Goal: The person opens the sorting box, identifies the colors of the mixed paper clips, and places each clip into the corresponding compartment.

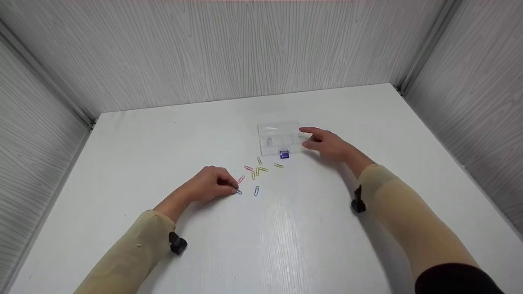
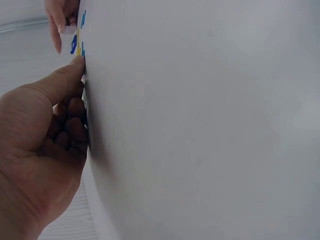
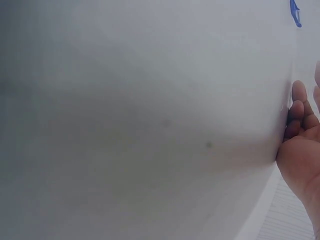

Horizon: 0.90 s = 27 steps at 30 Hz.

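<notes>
My left hand (image 1: 210, 183) is low over the table, its thumb and index fingertip pinching a small blue paper clip (image 1: 239, 192). Part of that clip is hidden by the fingertips. Just beyond lie two pink paper clips, one pink clip (image 1: 241, 179) close to the index finger. A second blue paper clip (image 1: 256, 190) is to the right. My right hand (image 1: 329, 145) rests at the right end of a clear plastic box (image 1: 282, 141), thumb and extended index finger apart and touching it. The box's lid is folded back, and a dark blue latch (image 1: 284, 154) shows at its front.
Several yellow paper clips (image 1: 263, 169) are scattered between the left hand and the box, one yellow clip (image 1: 278, 165) apart near the latch. Something small sits inside the box's left part. A wood-grain panel (image 1: 245, 49) rises behind the white table (image 1: 261, 245).
</notes>
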Each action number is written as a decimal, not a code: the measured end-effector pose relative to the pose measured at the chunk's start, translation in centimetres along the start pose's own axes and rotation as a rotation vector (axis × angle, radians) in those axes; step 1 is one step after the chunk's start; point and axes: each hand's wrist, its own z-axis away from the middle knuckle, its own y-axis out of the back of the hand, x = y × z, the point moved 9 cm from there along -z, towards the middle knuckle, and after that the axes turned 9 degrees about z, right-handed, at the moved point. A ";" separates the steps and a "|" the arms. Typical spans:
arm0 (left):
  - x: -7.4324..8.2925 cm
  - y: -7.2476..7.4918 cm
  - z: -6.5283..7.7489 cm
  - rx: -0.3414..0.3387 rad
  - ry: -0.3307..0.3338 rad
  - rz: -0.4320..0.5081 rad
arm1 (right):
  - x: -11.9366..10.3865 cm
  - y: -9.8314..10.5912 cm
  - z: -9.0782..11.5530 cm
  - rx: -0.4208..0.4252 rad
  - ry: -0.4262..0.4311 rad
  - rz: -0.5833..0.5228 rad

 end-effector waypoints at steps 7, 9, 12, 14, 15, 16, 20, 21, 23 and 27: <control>0.1 -0.1 -0.1 -0.027 -0.004 -0.015 | 0.0 0.1 0.1 0.002 -0.010 -0.011; 0.2 -0.2 -0.1 -0.039 -0.007 -0.013 | -0.1 0.1 0.1 0.001 -0.007 -0.006; 0.4 -0.3 0.0 -0.055 -0.015 -0.011 | -0.1 0.1 0.1 0.001 -0.006 0.003; 0.6 -0.3 0.0 -0.060 -0.019 -0.009 | -0.1 0.1 0.1 -0.001 -0.008 0.010; 0.6 -0.3 0.0 -0.060 -0.022 -0.008 | 0.0 0.2 0.1 0.000 -0.011 0.011; 0.6 -0.3 0.1 -0.060 -0.023 -0.004 | 0.0 0.2 0.1 0.001 -0.010 0.012; 0.5 -0.3 0.0 -0.058 -0.029 0.007 | 0.0 0.2 -0.1 0.003 -0.012 0.014; 0.5 -0.3 0.0 -0.058 -0.034 0.008 | 0.0 0.2 -0.1 0.002 -0.014 0.014; 0.5 -0.4 0.1 -0.061 -0.045 0.009 | 0.1 0.1 -0.2 0.001 -0.021 0.011; 0.5 -0.5 0.2 -0.064 -0.060 0.003 | 0.3 -0.1 -0.2 -0.003 -0.039 0.006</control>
